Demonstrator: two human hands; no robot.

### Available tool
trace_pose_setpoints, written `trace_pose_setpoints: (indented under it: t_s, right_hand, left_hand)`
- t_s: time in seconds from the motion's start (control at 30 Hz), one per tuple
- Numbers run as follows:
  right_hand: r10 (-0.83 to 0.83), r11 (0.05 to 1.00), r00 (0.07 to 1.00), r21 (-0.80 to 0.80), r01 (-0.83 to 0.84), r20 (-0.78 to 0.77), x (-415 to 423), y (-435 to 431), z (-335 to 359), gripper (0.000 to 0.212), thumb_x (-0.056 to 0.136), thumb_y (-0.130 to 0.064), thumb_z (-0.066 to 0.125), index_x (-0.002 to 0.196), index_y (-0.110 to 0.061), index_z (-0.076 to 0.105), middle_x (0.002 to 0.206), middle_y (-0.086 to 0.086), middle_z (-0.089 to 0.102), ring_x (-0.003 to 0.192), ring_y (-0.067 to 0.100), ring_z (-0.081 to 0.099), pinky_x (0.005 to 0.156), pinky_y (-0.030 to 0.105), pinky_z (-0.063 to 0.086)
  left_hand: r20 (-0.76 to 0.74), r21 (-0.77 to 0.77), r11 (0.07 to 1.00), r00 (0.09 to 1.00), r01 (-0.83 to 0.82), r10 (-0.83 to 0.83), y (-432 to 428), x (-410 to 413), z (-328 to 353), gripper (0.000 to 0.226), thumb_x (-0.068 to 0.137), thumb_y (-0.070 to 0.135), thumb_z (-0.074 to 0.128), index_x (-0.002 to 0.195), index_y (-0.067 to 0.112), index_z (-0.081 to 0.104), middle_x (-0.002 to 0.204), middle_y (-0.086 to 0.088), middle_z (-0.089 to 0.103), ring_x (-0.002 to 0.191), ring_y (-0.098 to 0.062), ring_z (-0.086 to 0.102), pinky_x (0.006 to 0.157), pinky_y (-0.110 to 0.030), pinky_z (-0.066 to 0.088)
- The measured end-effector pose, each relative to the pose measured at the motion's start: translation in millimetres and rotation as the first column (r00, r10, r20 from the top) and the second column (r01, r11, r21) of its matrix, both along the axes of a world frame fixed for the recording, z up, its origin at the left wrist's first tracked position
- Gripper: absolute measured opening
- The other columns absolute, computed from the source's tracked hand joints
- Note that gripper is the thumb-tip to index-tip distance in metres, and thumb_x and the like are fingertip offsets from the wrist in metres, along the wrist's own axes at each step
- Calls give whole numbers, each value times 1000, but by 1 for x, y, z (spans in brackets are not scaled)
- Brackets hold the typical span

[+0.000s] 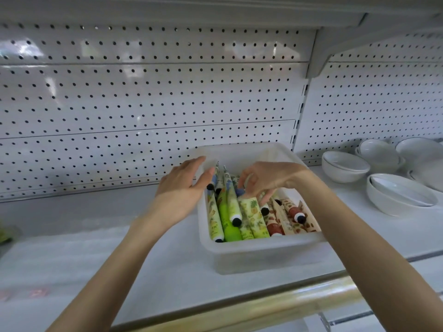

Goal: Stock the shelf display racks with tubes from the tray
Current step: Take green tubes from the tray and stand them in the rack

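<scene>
On a white shelf [143,271], a clear tray [263,248] holds patterned tubes [254,219] just beneath the right hand [273,178], whose fingers curl among them, grip unclear, while the left hand [182,188] rests straight, close-set fingers on the rim.

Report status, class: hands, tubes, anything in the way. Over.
Left hand rests on tray rim. Right hand down among tubes, grip unclear. No racks in view. Bowls beside tray, apart.
</scene>
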State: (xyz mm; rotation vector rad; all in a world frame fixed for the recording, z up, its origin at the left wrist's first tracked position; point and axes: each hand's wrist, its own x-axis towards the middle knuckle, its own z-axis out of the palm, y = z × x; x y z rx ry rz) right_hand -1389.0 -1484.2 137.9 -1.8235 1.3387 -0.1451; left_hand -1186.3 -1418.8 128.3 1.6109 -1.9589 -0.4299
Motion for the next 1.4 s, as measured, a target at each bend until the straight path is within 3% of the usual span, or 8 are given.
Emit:
trace_pose_setpoints:
  t_s: [0.27, 0.5, 0.8, 0.97, 1.07, 1.17, 1.27, 1.4]
  right_hand:
    - [54, 998, 939, -60, -36, 339, -1, 7, 16, 20, 83, -6, 66, 98, -17, 60, 82, 2, 53, 76, 10, 59, 64, 21, 55]
    - [51, 983, 659, -156, 102, 750, 5, 7, 22, 19, 81, -3, 61, 96, -14, 61, 71, -7, 63, 73, 6, 65, 67, 25, 58]
    - [-40, 993, 504, -23, 119, 863, 18, 7, 16, 17, 81, -25, 57, 89, -10, 62, 84, -1, 66, 78, 11, 66, 72, 26, 58]
    - [-164, 972, 674, -1, 237, 720, 19, 3, 7, 20, 96, -22, 47, 103, -9, 59, 103, 4, 64, 98, 16, 64, 74, 23, 57]
    - [-187, 967, 920, -102, 235, 345, 21, 1, -5, 31, 95, -20, 51, 122, -5, 50, 118, 9, 58, 101, 19, 61, 76, 23, 56]
    - [-119, 989, 989, -74, 126, 91, 29, 6, -14, 47, 94, -21, 55, 134, -3, 40, 124, 8, 51, 94, 14, 59, 73, 22, 56]
    - [-77, 997, 993, -22, 79, 94, 33, 9, -18, 59, 88, -21, 64, 138, -5, 35, 131, 11, 47, 95, 14, 60, 72, 21, 57]
    - [-68, 998, 977, 16, 66, 200, 37, 14, -16, 61, 83, -16, 70, 132, -16, 34, 107, -1, 52, 92, 13, 61, 70, 18, 56]
  left_hand:
    - [-309, 25, 994, 947, 103, -91, -4, -7, -8, 44, 93, 43, 45, 135, 29, 44, 138, 11, 47, 129, -6, 40, 109, -28, 29]
    - [-545, 56, 947, 804, 316, -236, 2, -17, -6, 23, 80, 43, 58, 96, 28, 64, 95, 5, 72, 89, -7, 68, 84, -24, 52]
    - [-704, 101, 932, 687, 349, -181, 5, -11, -2, 18, 87, 20, 59, 105, 15, 61, 93, -4, 73, 80, -15, 71, 66, -20, 54]
    - [-753, 12, 958, 633, 285, -179, 3, 6, 9, 18, 89, 15, 57, 105, 10, 60, 100, -3, 70, 80, -13, 71, 63, -17, 53]
    - [-753, -4, 972, 640, 234, -157, 3, 14, 10, 16, 88, 15, 57, 104, 10, 60, 101, -2, 68, 79, -12, 71, 64, -17, 54]
    - [-748, 3, 980, 650, 199, -130, 3, 22, 6, 13, 89, 15, 58, 101, 13, 61, 101, -2, 68, 81, -11, 71, 67, -19, 55]
    - [-732, 16, 985, 673, 173, -106, 3, 28, 0, 15, 87, 17, 59, 102, 14, 63, 101, 0, 68, 86, -12, 70, 71, -24, 57]
    - [-716, 25, 991, 694, 132, -74, 5, 36, -3, 16, 87, 18, 61, 102, 14, 64, 93, 1, 68, 90, -15, 68, 73, -29, 58]
